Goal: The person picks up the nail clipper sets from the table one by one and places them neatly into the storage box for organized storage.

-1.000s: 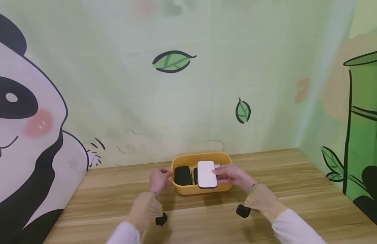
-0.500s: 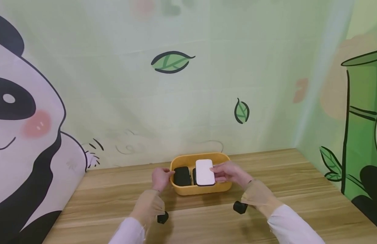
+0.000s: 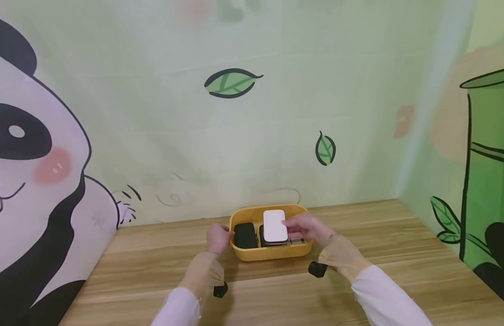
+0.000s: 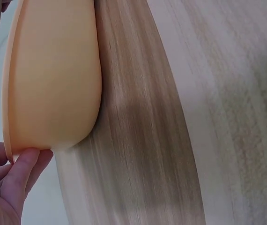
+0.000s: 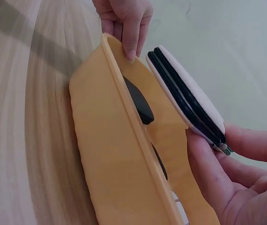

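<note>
A yellow oval bin (image 3: 272, 254) stands on the wooden table against the backdrop. My left hand (image 3: 218, 238) pinches its left rim, thumb outside and fingers inside, as the left wrist view shows. Above the bin, my right hand (image 3: 310, 227) pinches a white zippered case (image 3: 275, 225) by its right edge. Black zipper tape and a small metal pull run along the case's side (image 5: 185, 93) in the right wrist view. Inside the bin lie a black case (image 3: 244, 235) at the left, another dark item (image 3: 261, 236) mostly hidden under the white case, and a whitish item (image 3: 296, 241) at the right.
The wooden table (image 3: 154, 271) spreads in front of and beside the bin. A printed fabric backdrop (image 3: 252, 149) with a panda, leaves and bamboo rises right behind it. Each wrist carries a small black camera, such as the right wrist camera (image 3: 318, 269).
The left hand has come in from beside the bin to take its left rim. The white case has risen slightly in the right hand, uncovering more of the bin's right end.
</note>
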`<state>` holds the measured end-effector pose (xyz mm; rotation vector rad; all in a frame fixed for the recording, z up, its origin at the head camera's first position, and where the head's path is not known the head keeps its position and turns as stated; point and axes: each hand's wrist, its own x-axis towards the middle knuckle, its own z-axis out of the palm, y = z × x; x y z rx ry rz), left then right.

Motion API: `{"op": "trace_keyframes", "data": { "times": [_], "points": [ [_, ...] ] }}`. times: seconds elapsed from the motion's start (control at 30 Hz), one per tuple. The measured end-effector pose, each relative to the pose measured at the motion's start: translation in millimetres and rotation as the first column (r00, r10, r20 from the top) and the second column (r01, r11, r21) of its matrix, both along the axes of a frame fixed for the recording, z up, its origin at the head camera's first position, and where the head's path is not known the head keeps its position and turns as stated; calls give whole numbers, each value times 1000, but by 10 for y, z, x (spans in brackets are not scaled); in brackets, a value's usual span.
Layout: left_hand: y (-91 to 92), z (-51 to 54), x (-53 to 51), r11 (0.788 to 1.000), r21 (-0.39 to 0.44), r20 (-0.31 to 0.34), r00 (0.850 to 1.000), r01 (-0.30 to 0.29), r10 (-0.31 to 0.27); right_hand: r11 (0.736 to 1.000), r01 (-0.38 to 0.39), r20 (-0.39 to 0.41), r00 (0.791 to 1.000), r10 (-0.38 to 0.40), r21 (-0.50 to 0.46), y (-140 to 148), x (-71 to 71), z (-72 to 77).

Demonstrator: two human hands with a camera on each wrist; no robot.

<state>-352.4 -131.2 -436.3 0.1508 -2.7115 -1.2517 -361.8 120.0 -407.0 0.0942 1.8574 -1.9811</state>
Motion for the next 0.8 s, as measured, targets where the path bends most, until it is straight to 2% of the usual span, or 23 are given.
{"op": "trace_keyframes", "data": {
  "times": [0.17,0.3,0.43,0.5,0.57,0.63,0.73,0.77,0.8],
  "points": [
    [-1,17,16,1000,27,16,1000,-14,14,999,10,-26,1000,-8,54,-51,-6,87],
    [1,32,15,1000,19,13,1000,-17,16,992,38,-24,999,-35,122,-103,-75,130],
    [8,39,11,1000,23,-2,1000,-10,10,985,70,1,997,-71,156,-123,-287,-35],
    [9,39,15,1000,22,-10,1000,-3,3,989,42,-18,999,-40,141,-105,-369,-145],
    [9,35,23,1000,17,-14,1000,1,-1,994,-4,-13,1000,5,110,-57,-550,-348],
    [7,25,27,1000,5,-19,1000,4,-4,994,-20,-15,1000,22,108,-39,-619,-447],
    [0,22,33,1000,-16,-32,999,7,-8,983,28,22,999,-33,184,-99,-602,-431],
    [0,23,31,1000,-18,-28,1000,6,-7,971,60,25,997,-67,233,-142,-502,-336],
    [1,26,28,1000,-20,-28,1000,4,-5,967,61,23,997,-68,247,-145,-484,-320]
  ]
}}
